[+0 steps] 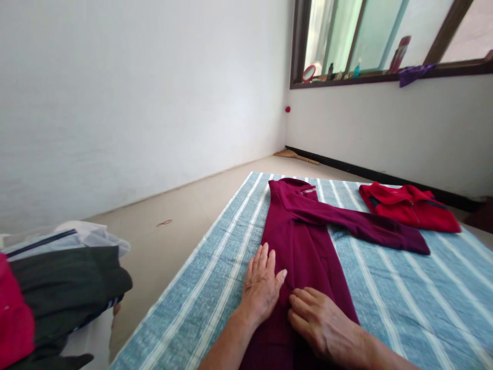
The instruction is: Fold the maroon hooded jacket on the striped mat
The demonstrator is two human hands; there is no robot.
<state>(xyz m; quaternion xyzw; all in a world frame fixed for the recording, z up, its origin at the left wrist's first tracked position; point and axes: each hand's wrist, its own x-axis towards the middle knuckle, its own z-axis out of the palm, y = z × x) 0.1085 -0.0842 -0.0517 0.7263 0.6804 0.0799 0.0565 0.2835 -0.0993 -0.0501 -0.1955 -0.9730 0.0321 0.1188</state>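
Note:
A maroon long-sleeved jacket (308, 246) lies lengthwise on the striped cloth, its collar at the far end. One of its sleeves stretches out to the right; the other is not visible. My left hand (262, 282) rests flat on the jacket's left side, fingers straight and thumb apart. Close beside it, my right hand (319, 318) has its fingers curled down against the fabric near the jacket's middle, closed on the cloth. The near end of the jacket runs out of view below my wrists.
The jacket lies on a blue-and-white striped cloth (215, 272). A folded red garment (412, 205) is at the right. Several clothes, including a dark green garment (69, 288), are piled at the left. Beyond are a white wall (146, 92) and a windowsill (370, 79) holding small items.

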